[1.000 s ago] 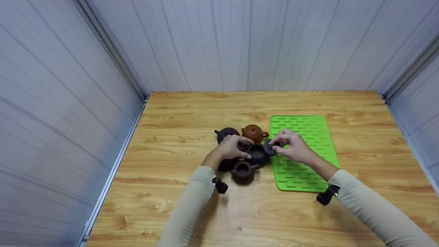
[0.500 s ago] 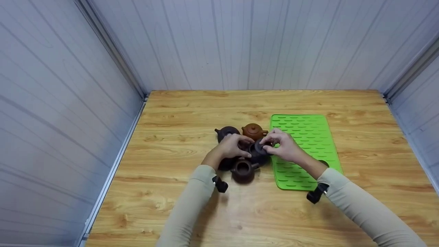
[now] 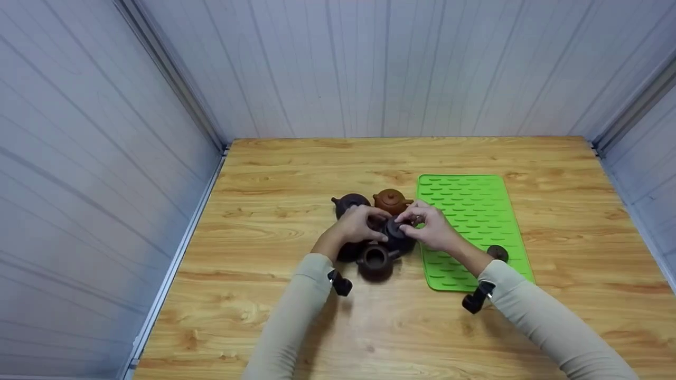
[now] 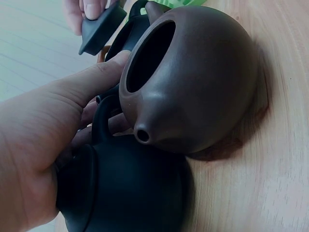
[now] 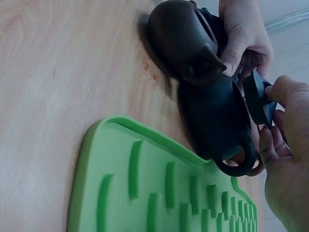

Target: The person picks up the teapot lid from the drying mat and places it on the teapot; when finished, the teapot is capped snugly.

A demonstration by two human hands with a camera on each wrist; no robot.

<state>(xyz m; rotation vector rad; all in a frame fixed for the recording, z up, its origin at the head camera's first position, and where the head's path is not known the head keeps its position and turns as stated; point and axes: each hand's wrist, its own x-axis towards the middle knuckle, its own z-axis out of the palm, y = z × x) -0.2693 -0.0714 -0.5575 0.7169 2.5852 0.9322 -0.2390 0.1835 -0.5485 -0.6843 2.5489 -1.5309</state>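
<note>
With thumb and fingers my right hand [image 3: 430, 229] pinches the knob of a black teapot lid [image 5: 257, 99]. The lid is tilted just over the open mouth of a black teapot [image 5: 215, 113], a small gap showing between them in the right wrist view. My left hand [image 3: 358, 224] holds that teapot from the left, its thumb [image 4: 113, 67] at the rim and its fingers partly hidden behind. Nearer me, a brown teapot [image 4: 207, 82] stands without a lid. Another black teapot [image 4: 137, 186] sits under my left wrist, largely covered in the head view.
A reddish-brown lidded teapot [image 3: 390, 200] and a dark one [image 3: 349, 202] stand behind the hands. The green ridged mat [image 3: 467, 211] lies to the right, with a small dark lid [image 3: 497, 253] by my right wrist. Walls enclose the wooden table [image 3: 274, 174].
My right hand has brought the lid leftward from beside the black teapot to over its mouth. The small dark lid on the mat has come into view. My left hand stays put.
</note>
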